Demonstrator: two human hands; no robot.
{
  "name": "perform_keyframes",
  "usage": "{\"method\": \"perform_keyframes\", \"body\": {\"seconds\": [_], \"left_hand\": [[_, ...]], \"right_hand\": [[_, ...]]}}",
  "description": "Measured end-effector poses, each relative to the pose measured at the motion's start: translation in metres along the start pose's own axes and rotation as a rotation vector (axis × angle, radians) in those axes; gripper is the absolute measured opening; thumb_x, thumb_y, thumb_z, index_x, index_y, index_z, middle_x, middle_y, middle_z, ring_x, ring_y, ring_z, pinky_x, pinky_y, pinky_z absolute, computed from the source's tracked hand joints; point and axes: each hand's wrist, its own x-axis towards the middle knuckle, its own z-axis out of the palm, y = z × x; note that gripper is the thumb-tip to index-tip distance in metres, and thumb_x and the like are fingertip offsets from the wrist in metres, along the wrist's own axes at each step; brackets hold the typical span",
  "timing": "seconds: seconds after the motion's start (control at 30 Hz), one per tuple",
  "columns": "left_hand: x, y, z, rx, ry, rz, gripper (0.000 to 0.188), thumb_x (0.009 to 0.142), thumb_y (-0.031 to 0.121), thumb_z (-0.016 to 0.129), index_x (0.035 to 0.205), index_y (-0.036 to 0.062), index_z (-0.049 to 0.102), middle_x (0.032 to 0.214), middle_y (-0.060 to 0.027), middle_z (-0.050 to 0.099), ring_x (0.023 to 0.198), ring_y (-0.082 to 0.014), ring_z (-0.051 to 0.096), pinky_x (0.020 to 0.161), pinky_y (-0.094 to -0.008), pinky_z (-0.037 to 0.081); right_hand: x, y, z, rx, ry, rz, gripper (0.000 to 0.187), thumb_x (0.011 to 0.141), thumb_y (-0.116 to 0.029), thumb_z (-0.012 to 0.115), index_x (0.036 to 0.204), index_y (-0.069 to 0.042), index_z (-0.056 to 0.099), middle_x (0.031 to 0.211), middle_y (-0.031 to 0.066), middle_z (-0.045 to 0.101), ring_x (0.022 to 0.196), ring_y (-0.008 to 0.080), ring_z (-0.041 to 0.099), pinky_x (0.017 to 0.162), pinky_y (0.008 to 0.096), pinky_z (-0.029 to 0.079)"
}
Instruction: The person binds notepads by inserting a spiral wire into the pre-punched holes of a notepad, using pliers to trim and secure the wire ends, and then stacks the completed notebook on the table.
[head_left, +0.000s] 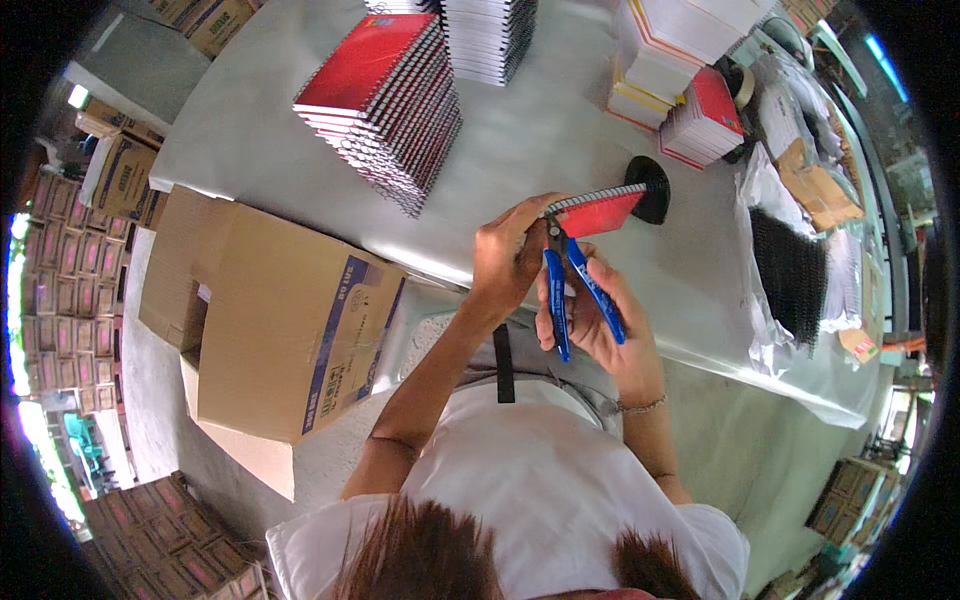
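A spiral-bound notebook with a red cover (pixel 603 213) is held up in front of me, its wire binding along the upper edge. My left hand (pixel 503 255) grips it at its left end; the fingers are partly hidden. In my right hand (pixel 605 320) are wire cutters with blue handles (pixel 556 295), the handles spread apart. Their metal jaws meet the left end of the wire binding, close to my left fingers. Whether the jaws are closed on the wire, I cannot tell.
A tall stack of red notebooks (pixel 375 75) stands on the grey table (pixel 540 130). An open cardboard box (pixel 275 310) sits at the left. Further right are a smaller notebook stack (pixel 703 120), a black round object (pixel 652 188) and a bundle of black binding wires (pixel 790 275).
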Motion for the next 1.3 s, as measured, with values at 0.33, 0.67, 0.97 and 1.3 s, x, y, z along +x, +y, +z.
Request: {"method": "perform_keyframes", "body": {"seconds": [0.33, 0.67, 0.97, 1.3], "left_hand": [[0.083, 0.088, -0.100, 0.158, 0.495, 0.294, 0.024, 0.097, 0.017, 0.067, 0.110, -0.0026, 0.070, 0.090, -0.0026, 0.071, 0.076, -0.0047, 0.058, 0.065, -0.0206, 0.047], [0.140, 0.013, -0.188, 0.159, 0.625, 0.236, 0.030, 0.092, 0.026, 0.071, 0.100, -0.0017, 0.063, 0.081, -0.0031, 0.063, 0.074, -0.0077, 0.053, 0.068, -0.0226, 0.045], [0.129, -0.021, -0.173, 0.234, 0.694, 0.000, 0.044, 0.097, 0.036, 0.059, 0.110, -0.0059, 0.053, 0.114, -0.0165, 0.049, 0.105, -0.0255, 0.050, 0.100, -0.0374, 0.038], [0.128, -0.009, -0.158, 0.119, 0.731, -0.092, 0.046, 0.096, 0.037, 0.055, 0.115, -0.0042, 0.049, 0.112, -0.0176, 0.051, 0.105, -0.0270, 0.049, 0.100, -0.0373, 0.038]], "right_hand": [[-0.041, -0.040, -0.131, -1.929, 0.844, -0.641, 0.040, 0.099, -0.029, 0.059, 0.133, -0.009, 0.053, 0.124, 0.0188, 0.052, 0.115, 0.0347, 0.051, 0.103, 0.0463, 0.039], [-0.043, -0.040, -0.125, -1.968, 0.866, -0.650, 0.036, 0.097, -0.023, 0.060, 0.131, -0.011, 0.056, 0.127, 0.0173, 0.052, 0.120, 0.0363, 0.047, 0.107, 0.0498, 0.033], [-0.041, -0.045, -0.120, -1.978, 0.868, -0.600, 0.033, 0.098, -0.023, 0.059, 0.129, -0.010, 0.056, 0.125, 0.0151, 0.053, 0.121, 0.0369, 0.047, 0.108, 0.0511, 0.032], [-0.021, -0.106, -0.137, -1.799, 0.877, -0.630, 0.030, 0.098, -0.031, 0.063, 0.097, -0.001, 0.063, 0.084, 0.0139, 0.064, 0.075, 0.0254, 0.060, 0.073, 0.0366, 0.048]]}}
